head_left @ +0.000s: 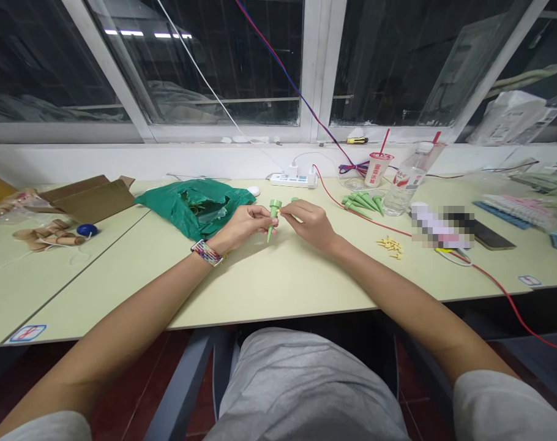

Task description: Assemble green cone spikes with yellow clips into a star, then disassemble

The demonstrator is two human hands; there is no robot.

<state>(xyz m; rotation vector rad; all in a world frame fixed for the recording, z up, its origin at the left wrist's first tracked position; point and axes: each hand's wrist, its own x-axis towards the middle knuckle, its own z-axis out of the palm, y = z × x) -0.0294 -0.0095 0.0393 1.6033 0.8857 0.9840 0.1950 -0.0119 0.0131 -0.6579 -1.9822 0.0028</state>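
A green plant watering spike (273, 215) points tip down in my left hand (245, 228), its fingers closed round the upper shaft. My right hand (313, 224) pinches a small yellow piece (279, 211) against the side of the spike, just below its wide cap. Much of that yellow piece is hidden by the fingertips. Behind my right hand, part of another green item (295, 199) peeks out. Several similar green spikes (362, 201) lie grouped to the right, and a loose pile of small yellow pieces (390, 245) is on the table nearer me.
A torn green plastic bag (168, 205) lies behind my left hand, with a cardboard box (88, 199) and wooden toys (42, 236) farther left. A water bottle (401, 184), cup (377, 169) and phone (487, 233) stand or lie right. A red cable (388, 229) crosses the table (269, 294).
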